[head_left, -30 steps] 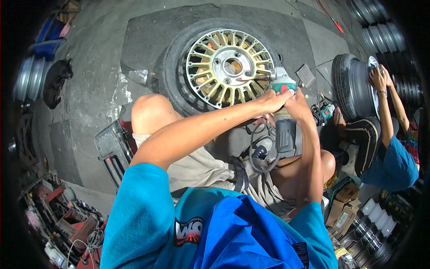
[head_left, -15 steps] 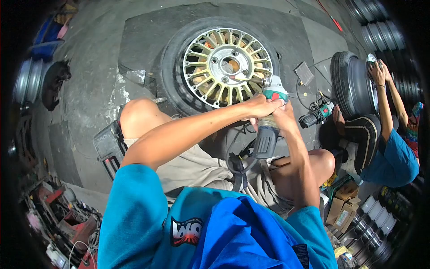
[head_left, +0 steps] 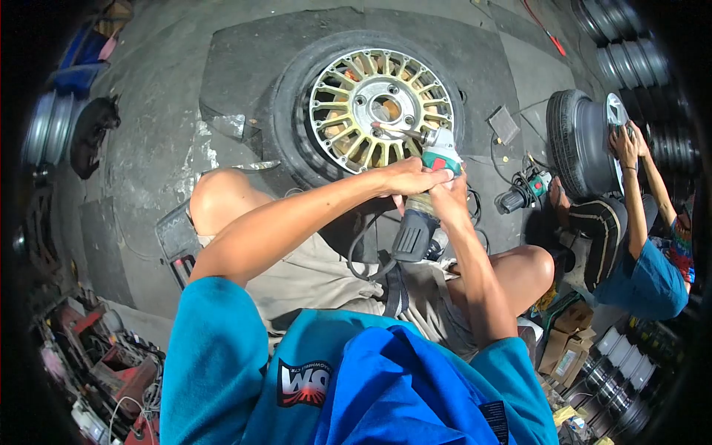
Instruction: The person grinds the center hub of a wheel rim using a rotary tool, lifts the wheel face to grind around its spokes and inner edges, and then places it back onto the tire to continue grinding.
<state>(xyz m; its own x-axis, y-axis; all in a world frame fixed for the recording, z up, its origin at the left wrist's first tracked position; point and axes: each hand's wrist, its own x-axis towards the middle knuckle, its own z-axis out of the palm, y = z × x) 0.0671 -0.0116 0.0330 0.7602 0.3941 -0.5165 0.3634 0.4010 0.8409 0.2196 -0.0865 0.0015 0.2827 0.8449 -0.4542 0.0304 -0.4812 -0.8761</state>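
Both of my hands are wrapped around a green and grey grinder point(head_left: 417, 231). My left hand point(head_left: 412, 178) grips it from the left, near the green head. From the right, my right hand point(head_left: 449, 199) closes on the same part. A thin shaft with a reddish tip point(head_left: 393, 129) reaches left from the grinder's head, over the spokes near the hub. Beneath it lies a gold-spoked alloy wheel point(head_left: 384, 100), face up on a tire point(head_left: 289, 111). Whether the tip touches the metal, I cannot tell.
A co-worker point(head_left: 634, 274) at right holds a tool against an upright wheel with a tire point(head_left: 567, 141). A second grinder point(head_left: 523, 194) lies between us. Stacked rims point(head_left: 634, 63) line the right side. A black cat point(head_left: 95, 137) is at left; red tools point(head_left: 122, 371) lie lower left.
My hands and the grinder have shifted left, its rear end swinging left, and the shaft's tip now lies farther left on the wheel. The co-worker's hands have moved down the upright wheel.
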